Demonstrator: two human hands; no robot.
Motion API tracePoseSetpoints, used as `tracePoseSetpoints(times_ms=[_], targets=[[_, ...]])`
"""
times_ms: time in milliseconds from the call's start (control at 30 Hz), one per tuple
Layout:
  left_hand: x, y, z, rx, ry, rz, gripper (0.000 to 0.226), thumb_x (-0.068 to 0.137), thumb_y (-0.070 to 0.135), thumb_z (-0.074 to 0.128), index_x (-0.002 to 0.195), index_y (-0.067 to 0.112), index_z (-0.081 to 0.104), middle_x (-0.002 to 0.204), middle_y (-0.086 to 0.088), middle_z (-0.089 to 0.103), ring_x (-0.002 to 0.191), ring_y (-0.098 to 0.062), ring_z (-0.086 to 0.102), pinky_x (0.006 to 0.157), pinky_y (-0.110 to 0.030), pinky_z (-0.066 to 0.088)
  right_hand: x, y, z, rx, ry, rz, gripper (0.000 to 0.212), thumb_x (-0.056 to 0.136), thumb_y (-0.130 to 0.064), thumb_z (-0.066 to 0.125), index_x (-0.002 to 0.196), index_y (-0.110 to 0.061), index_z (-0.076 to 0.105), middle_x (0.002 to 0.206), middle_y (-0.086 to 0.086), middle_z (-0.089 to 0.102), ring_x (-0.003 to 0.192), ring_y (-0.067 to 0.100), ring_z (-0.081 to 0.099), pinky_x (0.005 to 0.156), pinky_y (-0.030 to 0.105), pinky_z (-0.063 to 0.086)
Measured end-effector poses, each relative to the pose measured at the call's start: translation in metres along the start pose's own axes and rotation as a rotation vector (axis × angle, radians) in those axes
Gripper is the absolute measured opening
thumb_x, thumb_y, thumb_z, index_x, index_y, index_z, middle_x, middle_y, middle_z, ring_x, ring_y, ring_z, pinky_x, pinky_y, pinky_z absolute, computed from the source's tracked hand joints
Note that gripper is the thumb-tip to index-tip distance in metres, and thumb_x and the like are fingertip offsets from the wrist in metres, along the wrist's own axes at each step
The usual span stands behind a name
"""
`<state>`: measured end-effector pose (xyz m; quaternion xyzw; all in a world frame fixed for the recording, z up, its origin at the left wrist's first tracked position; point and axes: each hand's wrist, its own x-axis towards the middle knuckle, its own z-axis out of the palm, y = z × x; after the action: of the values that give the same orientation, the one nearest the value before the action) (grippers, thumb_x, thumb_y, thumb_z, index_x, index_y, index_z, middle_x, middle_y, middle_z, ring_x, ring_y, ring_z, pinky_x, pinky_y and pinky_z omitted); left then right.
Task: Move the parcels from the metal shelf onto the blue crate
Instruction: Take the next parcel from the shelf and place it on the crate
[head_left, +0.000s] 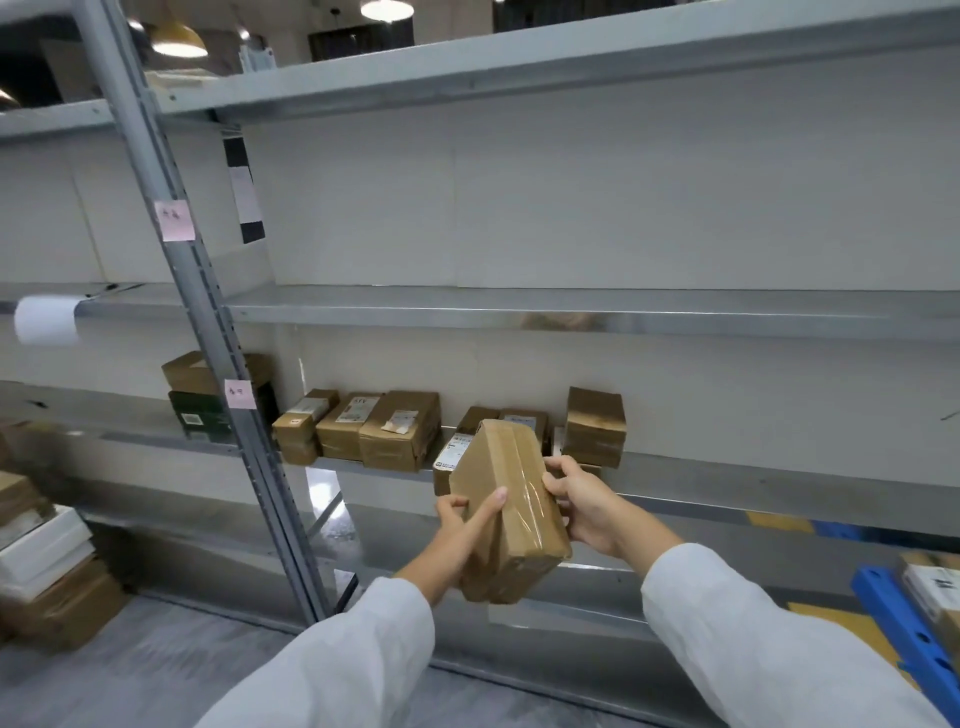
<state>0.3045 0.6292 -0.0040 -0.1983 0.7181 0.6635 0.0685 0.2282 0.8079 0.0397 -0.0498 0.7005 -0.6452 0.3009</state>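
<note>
Head view: left hand (457, 530) and right hand (582, 504) grip the parcel (514, 499), fingers (563, 466) curled round its sides; its long axis points toward the shelf (727, 478).

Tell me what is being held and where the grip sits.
A taped brown parcel, in both hands: the left hand grips its left face, the right hand its right edge.

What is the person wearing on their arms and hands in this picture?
Both arms are covered by long white sleeves, the left sleeve and the right sleeve. They are plain cloth with no markings and end at the wrists. The left hand and the right hand are bare: no gloves, and no rings or watch show.
</note>
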Motion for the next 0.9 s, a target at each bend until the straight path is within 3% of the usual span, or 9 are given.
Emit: tracePoseSetpoints(times_ms=[100, 200, 300, 433, 533, 600, 667, 733, 900], targets=[[-0.001, 0.006, -0.006, -0.047, -0.002, 0.016, 0.11, 0.042, 0.092, 0.064, 0.126, 0.036, 0.022, 0.121, 0.004, 0.047, 0.101, -0.018, 0.054, 0.065, -0.04, 0.056, 0.001, 0.006, 0.007, -0.008, 0.067, -0.024, 0.024, 0.104, -0.029, 0.04, 0.118, -0.019, 0.057, 0.114, 0.012, 0.062, 0.099, 0.027, 0.061, 0.078, 0.044, 0.054], [-0.003, 0.009, -0.008, -0.045, -0.011, 0.033, 0.099, 0.049, 0.092, 0.062, 0.124, 0.038, 0.027, 0.123, 0.005, 0.05, 0.104, -0.017, 0.056, 0.064, -0.041, 0.058, 0.004, 0.012, 0.015, -0.036, 0.056, 0.053, 0.027, 0.098, -0.034, 0.055, 0.12, -0.018, 0.057, 0.113, 0.013, 0.067, 0.104, 0.031, 0.065, 0.091, 0.052, 0.054], [-0.002, 0.008, -0.008, -0.076, -0.013, 0.069, 0.087, 0.054, 0.093, 0.058, 0.121, 0.044, 0.035, 0.121, 0.008, 0.056, 0.105, -0.015, 0.058, 0.061, -0.039, 0.059, 0.004, 0.018, 0.016, -0.064, -0.04, 0.139, 0.038, 0.091, -0.046, 0.06, 0.113, -0.015, 0.064, 0.111, 0.013, 0.069, 0.105, 0.034, 0.064, 0.09, 0.056, 0.054], [-0.001, 0.008, -0.011, -0.074, -0.003, 0.092, 0.082, 0.056, 0.09, 0.057, 0.121, 0.04, 0.051, 0.114, 0.006, 0.071, 0.104, -0.019, 0.068, 0.095, -0.048, 0.053, 0.005, 0.021, 0.012, -0.157, -0.073, 0.156, 0.075, 0.082, -0.077, 0.042, 0.123, -0.017, 0.058, 0.122, 0.011, 0.064, 0.112, 0.031, 0.06, 0.085, 0.047, 0.056], [-0.009, 0.006, -0.015, -0.061, -0.047, 0.161, 0.066, 0.072, 0.081, 0.058, 0.122, 0.039, 0.056, 0.11, 0.011, 0.073, 0.099, -0.012, 0.071, 0.086, -0.041, 0.058, 0.005, 0.019, 0.01, -0.143, 0.056, 0.151, 0.084, 0.075, -0.08, 0.048, 0.127, -0.014, 0.052, 0.119, 0.01, 0.066, 0.107, 0.03, 0.063, 0.077, 0.042, 0.057], [-0.013, 0.005, -0.017, -0.074, -0.034, 0.223, 0.048, 0.083, 0.066, 0.06, 0.124, 0.042, 0.055, 0.108, 0.011, 0.072, 0.095, -0.009, 0.071, 0.073, -0.034, 0.06, 0.005, 0.017, 0.006, -0.121, 0.114, 0.118, 0.084, 0.072, -0.076, 0.055, 0.122, -0.009, 0.057, 0.103, 0.008, 0.073, 0.091, 0.025, 0.071, 0.067, 0.037, 0.057], [-0.015, 0.005, -0.017, -0.101, 0.035, 0.277, 0.033, 0.091, 0.05, 0.06, 0.123, 0.046, 0.053, 0.101, 0.012, 0.072, 0.089, -0.006, 0.072, 0.064, -0.028, 0.059, 0.006, 0.015, 0.001, -0.061, 0.152, 0.067, 0.075, 0.076, -0.069, 0.057, 0.121, -0.008, 0.059, 0.095, 0.007, 0.076, 0.084, 0.022, 0.075, 0.073, 0.037, 0.06], [-0.013, 0.002, -0.019, -0.13, 0.11, 0.311, 0.031, 0.094, 0.037, 0.062, 0.12, 0.05, 0.052, 0.098, 0.01, 0.073, 0.088, -0.009, 0.073, 0.061, -0.027, 0.058, 0.008, 0.014, -0.002, 0.006, 0.225, 0.025, 0.06, 0.09, -0.061, 0.049, 0.124, -0.012, 0.05, 0.102, 0.008, 0.074, 0.09, 0.022, 0.073, 0.079, 0.038, 0.059], [-0.003, -0.004, -0.015, -0.171, 0.12, 0.241, 0.033, 0.099, 0.019, 0.055, 0.124, 0.041, 0.051, 0.108, -0.005, 0.072, 0.096, -0.018, 0.071, 0.063, -0.036, 0.06, 0.002, 0.012, -0.017, -0.088, 0.291, -0.032, 0.034, 0.098, -0.046, 0.048, 0.123, -0.023, 0.044, 0.109, 0.005, 0.064, 0.091, 0.019, 0.062, 0.062, 0.03, 0.046]])
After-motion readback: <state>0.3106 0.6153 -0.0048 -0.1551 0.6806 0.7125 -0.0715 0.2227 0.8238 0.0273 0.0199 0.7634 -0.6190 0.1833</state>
